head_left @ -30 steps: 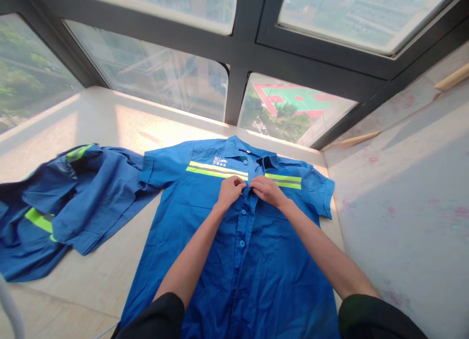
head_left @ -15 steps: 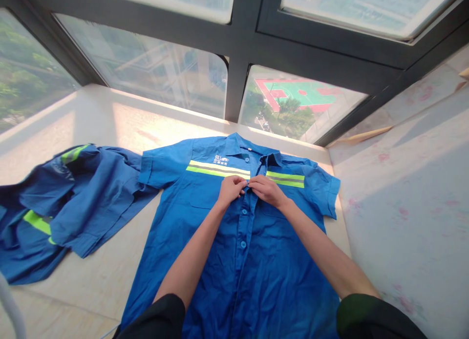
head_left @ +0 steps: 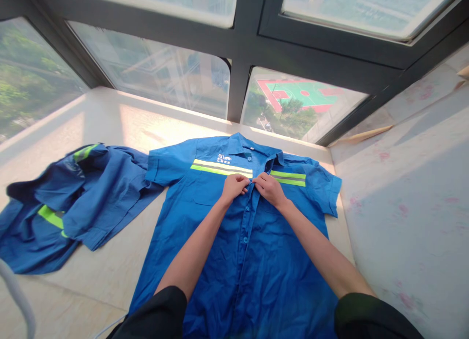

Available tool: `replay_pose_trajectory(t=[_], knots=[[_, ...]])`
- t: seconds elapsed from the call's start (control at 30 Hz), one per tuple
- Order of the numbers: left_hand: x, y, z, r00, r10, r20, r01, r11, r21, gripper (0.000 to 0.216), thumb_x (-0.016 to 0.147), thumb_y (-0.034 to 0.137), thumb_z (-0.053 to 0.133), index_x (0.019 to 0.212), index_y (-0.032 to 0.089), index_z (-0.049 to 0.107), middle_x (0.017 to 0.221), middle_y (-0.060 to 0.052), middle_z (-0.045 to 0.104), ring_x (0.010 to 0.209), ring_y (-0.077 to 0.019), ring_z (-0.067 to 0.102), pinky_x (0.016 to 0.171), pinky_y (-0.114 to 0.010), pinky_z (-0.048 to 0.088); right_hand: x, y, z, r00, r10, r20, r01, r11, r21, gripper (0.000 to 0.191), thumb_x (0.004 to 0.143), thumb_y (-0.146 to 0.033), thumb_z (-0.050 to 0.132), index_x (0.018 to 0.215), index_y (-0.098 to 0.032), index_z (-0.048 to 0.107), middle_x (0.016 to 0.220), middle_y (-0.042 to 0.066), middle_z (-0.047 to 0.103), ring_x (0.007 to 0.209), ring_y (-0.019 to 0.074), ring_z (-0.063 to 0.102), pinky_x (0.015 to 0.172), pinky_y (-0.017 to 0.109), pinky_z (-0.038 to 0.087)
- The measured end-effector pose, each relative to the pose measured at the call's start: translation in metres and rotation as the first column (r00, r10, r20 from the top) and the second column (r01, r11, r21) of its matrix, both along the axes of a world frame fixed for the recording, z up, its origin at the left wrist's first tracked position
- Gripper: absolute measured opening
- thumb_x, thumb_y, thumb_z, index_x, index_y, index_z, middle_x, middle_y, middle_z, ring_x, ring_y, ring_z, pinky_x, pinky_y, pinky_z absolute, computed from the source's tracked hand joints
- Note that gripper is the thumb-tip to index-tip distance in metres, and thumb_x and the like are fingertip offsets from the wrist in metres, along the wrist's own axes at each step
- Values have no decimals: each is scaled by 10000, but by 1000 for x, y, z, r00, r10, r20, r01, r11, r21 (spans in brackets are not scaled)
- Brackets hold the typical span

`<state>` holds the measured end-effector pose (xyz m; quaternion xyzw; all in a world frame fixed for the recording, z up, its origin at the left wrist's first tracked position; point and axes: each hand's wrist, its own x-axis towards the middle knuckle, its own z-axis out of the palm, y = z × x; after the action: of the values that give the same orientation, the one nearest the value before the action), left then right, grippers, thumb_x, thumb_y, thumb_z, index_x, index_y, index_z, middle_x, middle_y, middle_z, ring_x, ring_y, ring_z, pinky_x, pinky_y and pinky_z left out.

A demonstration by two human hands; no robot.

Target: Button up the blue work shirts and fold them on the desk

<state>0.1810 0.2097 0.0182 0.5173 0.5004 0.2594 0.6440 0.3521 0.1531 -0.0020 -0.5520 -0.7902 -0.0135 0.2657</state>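
Observation:
A blue short-sleeved work shirt point(head_left: 212, 231) with yellow-and-grey reflective stripes lies front side up, collar toward the window. At chest height on its front opening, my left hand point(head_left: 235, 186) pinches the placket edge by a button. Close beside it, my right hand point(head_left: 270, 187) pinches the other front edge, fingertips nearly meeting the left ones. The button between the fingers is mostly hidden. Below my hands two blue buttons point(head_left: 245, 240) show along the placket, and another button point(head_left: 249, 158) sits near the collar. The collar part of the front is parted.
A second blue garment point(head_left: 106, 197) with reflective strips lies crumpled at the left on the pale ledge point(head_left: 106, 285). Grey-framed windows point(head_left: 242, 51) rise behind. A flowered wall point(head_left: 406, 202) bounds the right side. A white curved tube point(head_left: 18, 300) enters at lower left.
The view has shifted slightly, so the shirt and the second garment appear a little further right. My hands stay at the same button, the right fingers marginally further apart from the left.

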Motion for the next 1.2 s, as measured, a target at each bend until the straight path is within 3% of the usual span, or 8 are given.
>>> replay_pose_trajectory(t=[0.37, 0.53, 0.77, 0.9, 1.2], knots=[[5, -1, -1, 999, 42, -1, -42, 998, -42, 62, 799, 99, 656, 740, 118, 654, 551, 22, 610, 476, -77, 600, 443, -150, 462, 0, 3, 1, 984, 64, 166, -77, 995, 71, 279, 984, -145, 427, 906, -203, 688, 860, 65, 625, 807, 176, 536, 712, 292, 382], [6, -1, 4, 999, 51, -6, -51, 997, -58, 71, 779, 119, 694, 723, 120, 649, 554, 25, 611, 478, -72, 599, 455, -148, 467, -2, 2, 6, 989, 60, 135, -60, 998, -4, 209, 935, -139, 473, 926, -199, 673, 927, 83, 638, 858, 204, 567, 746, 312, 420], [3, -3, 12, 998, 61, -5, -61, 994, -90, 92, 733, 154, 757, 745, 115, 675, 592, 5, 640, 505, -77, 602, 491, -168, 495, -16, -3, 1, 987, -145, -66, 140, 987, -84, 215, 878, -120, 516, 955, -223, 688, 1000, 54, 677, 804, 178, 616, 634, 260, 448], [3, -4, 12, 997, 71, -3, -71, 993, -94, 82, 742, 126, 739, 725, 109, 661, 573, 12, 614, 505, -70, 589, 474, -154, 476, -12, -6, -1, 984, -150, -101, 143, 987, -70, 225, 923, -139, 513, 954, -233, 715, 956, 43, 700, 824, 175, 639, 662, 254, 455], [4, -2, 7, 998, 63, 17, -61, 993, -99, 71, 762, 134, 727, 747, 111, 661, 578, 9, 618, 506, -63, 576, 454, -140, 449, -7, -1, -2, 996, -87, -12, 88, 996, 13, 250, 953, -166, 517, 933, -238, 756, 866, 50, 704, 763, 164, 611, 673, 261, 433]])
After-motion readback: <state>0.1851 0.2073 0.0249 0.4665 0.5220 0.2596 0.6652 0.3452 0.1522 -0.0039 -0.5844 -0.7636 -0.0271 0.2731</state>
